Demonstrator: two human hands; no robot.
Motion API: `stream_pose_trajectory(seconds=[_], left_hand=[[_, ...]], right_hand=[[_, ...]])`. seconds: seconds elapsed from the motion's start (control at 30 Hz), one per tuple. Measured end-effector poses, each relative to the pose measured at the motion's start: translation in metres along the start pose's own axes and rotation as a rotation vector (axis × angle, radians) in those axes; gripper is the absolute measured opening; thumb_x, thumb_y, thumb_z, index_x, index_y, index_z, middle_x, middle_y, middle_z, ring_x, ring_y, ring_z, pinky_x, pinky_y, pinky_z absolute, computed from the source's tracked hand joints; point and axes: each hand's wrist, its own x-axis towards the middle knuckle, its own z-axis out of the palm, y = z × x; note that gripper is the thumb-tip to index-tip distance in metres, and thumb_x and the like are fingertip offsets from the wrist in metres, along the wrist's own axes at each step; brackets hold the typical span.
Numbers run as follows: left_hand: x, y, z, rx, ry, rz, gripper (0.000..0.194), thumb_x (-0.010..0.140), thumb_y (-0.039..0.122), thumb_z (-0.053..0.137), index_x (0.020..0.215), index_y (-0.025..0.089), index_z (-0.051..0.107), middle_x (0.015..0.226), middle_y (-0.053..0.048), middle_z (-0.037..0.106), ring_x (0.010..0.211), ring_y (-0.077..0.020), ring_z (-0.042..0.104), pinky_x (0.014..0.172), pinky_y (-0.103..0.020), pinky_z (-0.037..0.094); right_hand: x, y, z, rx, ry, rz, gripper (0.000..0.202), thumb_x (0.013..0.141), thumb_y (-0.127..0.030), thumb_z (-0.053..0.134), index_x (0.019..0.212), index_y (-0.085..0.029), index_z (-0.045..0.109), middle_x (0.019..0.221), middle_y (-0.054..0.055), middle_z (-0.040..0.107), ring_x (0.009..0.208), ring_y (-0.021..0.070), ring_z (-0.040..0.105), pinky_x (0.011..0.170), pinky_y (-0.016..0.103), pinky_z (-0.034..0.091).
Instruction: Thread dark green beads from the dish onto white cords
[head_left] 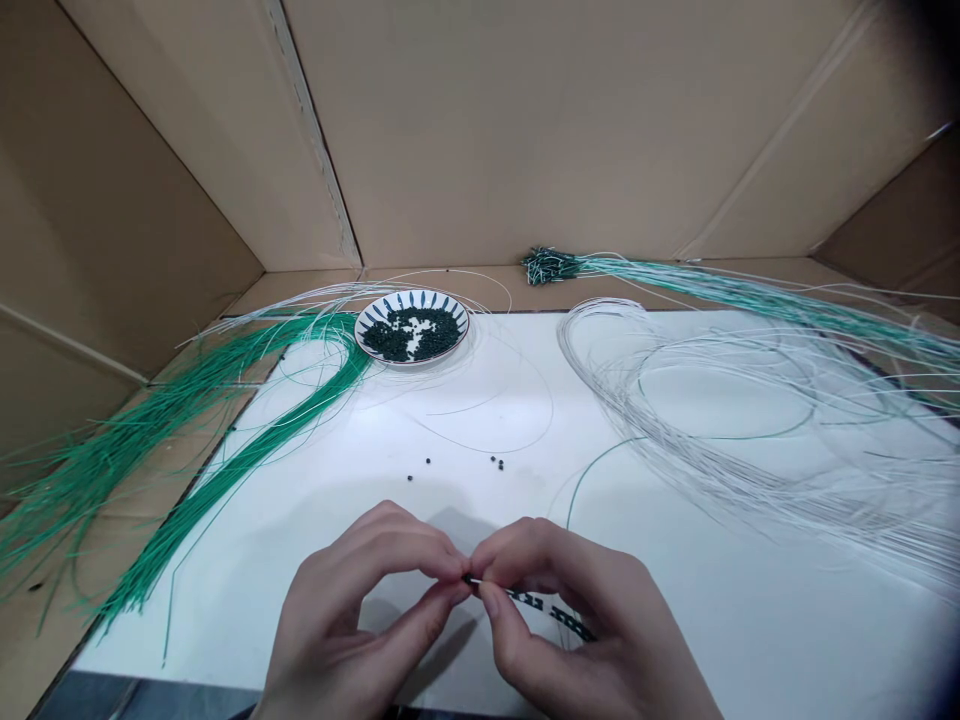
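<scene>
The left hand (367,600) is drawn into a pinch, thumb and forefinger closed at their tips on a small dark bead (467,578), low in the middle of the view and just above the white desk (480,505). The right hand (577,600), also pinched nearly shut, has hold of a thin pale strand (491,584) right beside it; a dark beaded length (566,618) runs under its curled fingers, partly hidden by them. Beyond the hands, five loose beads (428,461) lie scattered on the desk. Farther back sits a striped dish (382,305) holding many dark beads (435,335), with green strands (300,415) bent in a bundle at its left. Coiled clear strands (637,420) spread over the right side, and behind them lies a long bundle with a dark clustered end (551,266), near the cardboard wall (487,130).
</scene>
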Motion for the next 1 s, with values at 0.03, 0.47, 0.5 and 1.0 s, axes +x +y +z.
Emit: stream_pose_trajectory(seconds=[0.03,0.47,0.5,1.0], left_hand=[[0.0,0.0,0.0,-0.006,-0.002,0.006,0.034,0.086,-0.002,0.069,0.098,0.029,0.075,0.085,0.001,0.078,0.078,-0.0164,0.069,0.069,-0.025,0.056],[0.001,-0.002,0.0,-0.032,0.016,-0.044,0.031,0.087,0.0,0.068,0.092,0.03,0.075,0.082,0.003,0.076,0.077,-0.0153,0.07,0.069,-0.023,0.055],[0.001,-0.002,0.0,-0.017,0.019,-0.041,0.031,0.087,-0.001,0.068,0.091,0.029,0.074,0.082,0.003,0.076,0.077,-0.0152,0.07,0.07,-0.023,0.055],[0.001,0.0,0.016,-0.205,0.196,-0.195,0.018,0.084,0.01,0.08,0.083,0.028,0.081,0.076,0.002,0.076,0.075,-0.0141,0.069,0.07,-0.018,0.055]], right_hand=[[0.0,0.0,-0.001,0.004,-0.013,0.003,0.016,0.079,-0.008,0.06,0.081,-0.02,0.07,0.073,-0.004,0.076,0.066,0.0101,0.072,0.067,0.015,0.058],[0.002,0.01,-0.009,0.035,-0.037,-0.067,0.011,0.089,-0.014,0.074,0.094,-0.023,0.079,0.089,-0.002,0.084,0.079,0.0131,0.078,0.074,0.016,0.061],[0.002,0.01,-0.007,0.012,-0.032,-0.108,0.014,0.089,-0.012,0.073,0.096,-0.022,0.079,0.091,-0.002,0.084,0.079,0.0125,0.078,0.076,0.016,0.061],[0.003,0.002,0.006,0.115,0.144,0.055,0.01,0.079,-0.015,0.067,0.074,-0.022,0.073,0.07,-0.002,0.076,0.066,0.0148,0.073,0.066,0.021,0.061]])
